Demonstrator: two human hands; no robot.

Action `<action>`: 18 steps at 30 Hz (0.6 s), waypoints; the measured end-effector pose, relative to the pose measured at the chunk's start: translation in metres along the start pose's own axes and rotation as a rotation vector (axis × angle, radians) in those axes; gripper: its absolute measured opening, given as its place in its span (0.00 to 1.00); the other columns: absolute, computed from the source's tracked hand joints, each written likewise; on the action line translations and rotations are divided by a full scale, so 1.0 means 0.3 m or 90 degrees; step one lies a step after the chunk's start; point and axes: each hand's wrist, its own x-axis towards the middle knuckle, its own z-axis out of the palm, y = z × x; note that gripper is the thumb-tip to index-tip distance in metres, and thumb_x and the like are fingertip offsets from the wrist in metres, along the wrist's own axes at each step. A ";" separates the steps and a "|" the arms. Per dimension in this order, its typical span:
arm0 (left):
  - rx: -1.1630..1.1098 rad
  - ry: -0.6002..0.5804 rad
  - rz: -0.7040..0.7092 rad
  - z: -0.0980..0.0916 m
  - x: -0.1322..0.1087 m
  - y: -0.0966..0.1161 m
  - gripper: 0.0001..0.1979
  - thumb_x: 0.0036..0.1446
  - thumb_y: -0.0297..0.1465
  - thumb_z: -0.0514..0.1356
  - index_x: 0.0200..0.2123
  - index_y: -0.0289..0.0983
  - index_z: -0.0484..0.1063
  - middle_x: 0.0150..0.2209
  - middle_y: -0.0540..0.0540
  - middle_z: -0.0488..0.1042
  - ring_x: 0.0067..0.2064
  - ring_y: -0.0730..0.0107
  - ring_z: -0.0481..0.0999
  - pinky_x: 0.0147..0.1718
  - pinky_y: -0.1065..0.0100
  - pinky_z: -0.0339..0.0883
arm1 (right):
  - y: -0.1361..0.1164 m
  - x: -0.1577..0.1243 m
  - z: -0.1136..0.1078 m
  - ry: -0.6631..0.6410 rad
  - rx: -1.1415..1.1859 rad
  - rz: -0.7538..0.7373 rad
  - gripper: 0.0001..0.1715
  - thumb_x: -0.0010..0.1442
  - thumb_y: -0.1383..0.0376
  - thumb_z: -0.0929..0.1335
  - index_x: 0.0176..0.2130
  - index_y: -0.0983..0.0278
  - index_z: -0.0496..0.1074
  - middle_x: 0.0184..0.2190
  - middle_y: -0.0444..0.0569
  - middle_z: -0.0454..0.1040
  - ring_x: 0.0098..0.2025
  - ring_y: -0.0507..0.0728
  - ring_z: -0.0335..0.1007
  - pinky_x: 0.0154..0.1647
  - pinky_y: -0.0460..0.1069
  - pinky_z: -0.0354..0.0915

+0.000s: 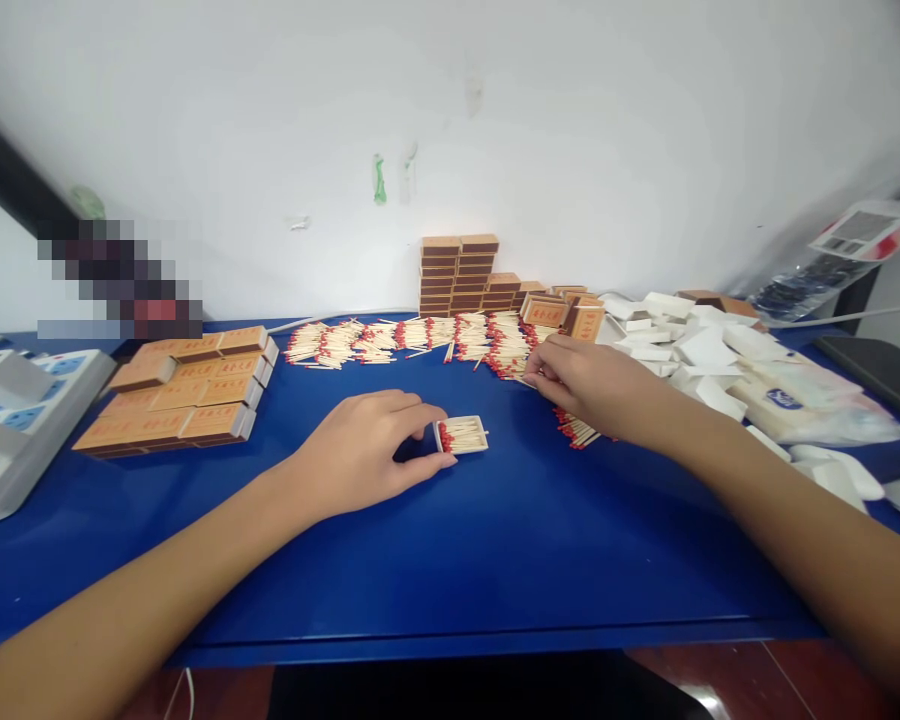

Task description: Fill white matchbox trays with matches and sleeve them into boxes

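My left hand (367, 445) grips the left end of a small white matchbox tray (474, 449) between thumb and fingers. Red-tipped matches (463, 434) lie in this tray, most heads toward my hand. At the right end of a long row of loose matches (379, 341), my right hand (592, 385) has its fingertips pinched together, with a pale matchstick showing at them. More matches (576, 430) lie under that wrist, partly hidden. Upright behind the right hand are orange matchbox sleeves (583, 322).
Stacked filled-looking matchboxes (202, 385) stand at the left, beside a power strip (60, 400). More matchboxes (457, 275) are piled against the wall. White empty trays (705, 345) and a plastic packet (817, 400) crowd the right. The blue table's front edge (495, 640) runs below.
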 end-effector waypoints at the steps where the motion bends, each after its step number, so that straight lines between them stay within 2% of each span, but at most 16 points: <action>1: 0.000 0.000 0.000 0.000 0.000 0.000 0.16 0.68 0.39 0.69 0.54 0.38 0.81 0.38 0.48 0.81 0.38 0.64 0.80 0.37 0.65 0.71 | -0.005 -0.002 -0.002 0.005 0.016 -0.008 0.13 0.75 0.60 0.62 0.37 0.60 0.68 0.37 0.54 0.76 0.33 0.59 0.71 0.32 0.52 0.60; 7: -0.004 0.000 -0.006 -0.003 0.000 0.003 0.16 0.68 0.39 0.70 0.55 0.38 0.81 0.38 0.48 0.81 0.38 0.65 0.81 0.38 0.65 0.71 | -0.026 -0.011 0.005 0.004 0.057 -0.052 0.11 0.74 0.61 0.64 0.37 0.59 0.68 0.37 0.53 0.77 0.35 0.59 0.72 0.36 0.52 0.62; 18: 0.002 -0.006 -0.007 0.001 0.000 -0.001 0.16 0.68 0.40 0.69 0.54 0.39 0.81 0.38 0.48 0.81 0.39 0.64 0.81 0.38 0.65 0.71 | -0.001 -0.012 0.009 -0.025 0.035 -0.017 0.11 0.73 0.57 0.66 0.38 0.59 0.68 0.40 0.54 0.79 0.36 0.60 0.73 0.34 0.52 0.61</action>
